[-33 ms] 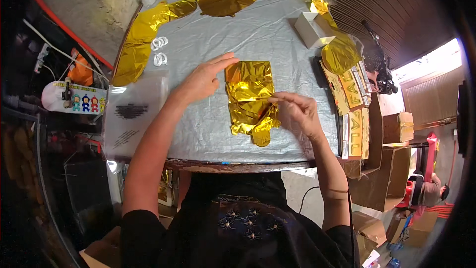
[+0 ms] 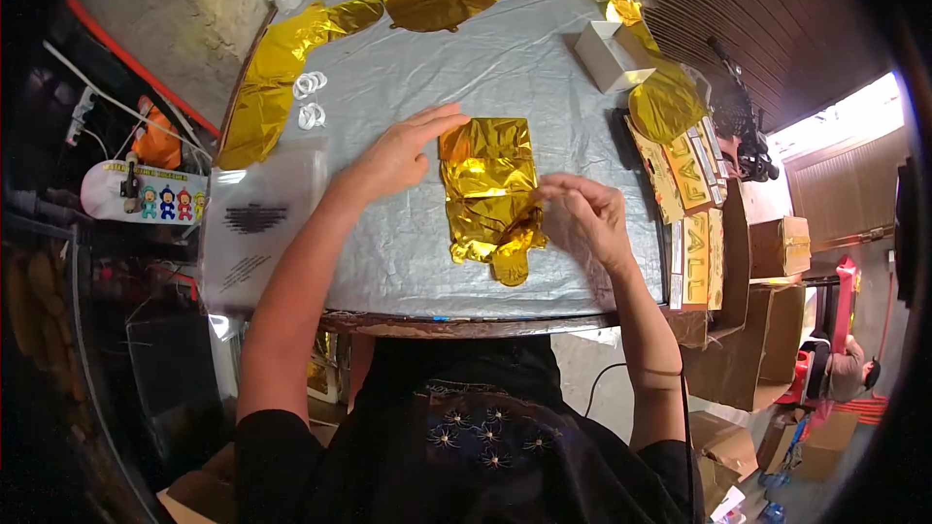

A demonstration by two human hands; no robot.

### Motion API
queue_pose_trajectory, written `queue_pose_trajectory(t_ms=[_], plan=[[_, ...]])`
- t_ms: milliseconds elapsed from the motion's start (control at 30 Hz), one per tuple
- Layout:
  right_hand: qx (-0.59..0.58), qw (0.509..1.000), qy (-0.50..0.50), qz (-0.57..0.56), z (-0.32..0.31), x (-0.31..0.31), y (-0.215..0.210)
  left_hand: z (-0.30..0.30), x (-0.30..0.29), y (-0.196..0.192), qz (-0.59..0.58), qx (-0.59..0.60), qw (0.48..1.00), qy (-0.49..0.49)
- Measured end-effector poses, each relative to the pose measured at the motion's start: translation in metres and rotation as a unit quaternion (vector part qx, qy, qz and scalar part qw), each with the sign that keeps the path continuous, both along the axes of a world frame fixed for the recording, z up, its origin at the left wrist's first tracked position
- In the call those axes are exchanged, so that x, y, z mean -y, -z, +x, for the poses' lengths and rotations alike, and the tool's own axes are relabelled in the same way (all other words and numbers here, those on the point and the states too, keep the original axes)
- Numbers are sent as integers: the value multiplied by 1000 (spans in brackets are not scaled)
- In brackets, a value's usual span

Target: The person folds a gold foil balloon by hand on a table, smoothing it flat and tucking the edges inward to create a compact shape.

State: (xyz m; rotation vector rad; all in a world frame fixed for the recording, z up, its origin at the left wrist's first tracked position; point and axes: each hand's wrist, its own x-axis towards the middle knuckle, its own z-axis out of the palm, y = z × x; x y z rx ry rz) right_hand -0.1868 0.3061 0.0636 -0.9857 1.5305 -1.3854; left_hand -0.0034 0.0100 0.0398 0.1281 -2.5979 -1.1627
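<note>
A folded, uninflated gold foil balloon [image 2: 490, 170] lies flat on the table in front of me, with a crumpled lower end and a rounded tab toward me. My left hand [image 2: 400, 157] rests at its upper left, fingers stretched out, the fingertips at the balloon's top corner. On the other side, my right hand [image 2: 594, 218] is raised slightly at the balloon's right edge. Its fingers are bent and the thumb is drawn in toward the index finger in a pinch. Whatever that pinch holds, if anything, is hidden.
A silver sheet [image 2: 388, 262] covers the table. More gold foil [image 2: 267, 87] lies along its left and far edges. White ribbon rings [image 2: 311, 116] and clear plastic bags [image 2: 262, 223] are at left. An open white box [image 2: 614, 58] and printed packages [image 2: 694, 252] stand at right, beside cardboard boxes [image 2: 777, 340].
My right hand's fingertips have shifted slightly up and right along the balloon's edge. My left hand stays in place.
</note>
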Motion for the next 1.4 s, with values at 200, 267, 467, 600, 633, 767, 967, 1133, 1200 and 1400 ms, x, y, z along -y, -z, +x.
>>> queue_pose_trajectory(t_ms=[200,267,467,600,633,767,967,1133,1200,1400], plan=[[-350,934,-74,0,2,8,13,-17,10,4,-196,15,976,95],[-368,927,-75,-26,7,6,19,-26,11,2,-274,1,951,147],[-375,923,-73,-45,6,4,29,-37,9,-12,-283,7,936,207],[-320,945,-42,-52,6,2,31,-33,8,-13,-267,7,940,213],[-281,958,-16,-54,6,3,32,-32,8,-11,-266,3,939,220],[-310,947,55,-59,6,5,35,-34,6,-1,-246,-29,943,224],[-283,953,109,-22,-2,-2,36,-35,4,-9,83,110,988,73],[-375,925,7,-53,-1,19,27,-56,46,9,146,160,973,-80],[-485,872,-61,-23,4,17,26,-67,35,-6,252,88,961,-71],[-573,813,-106,9,29,21,31,-70,57,29,283,-37,935,-210]])
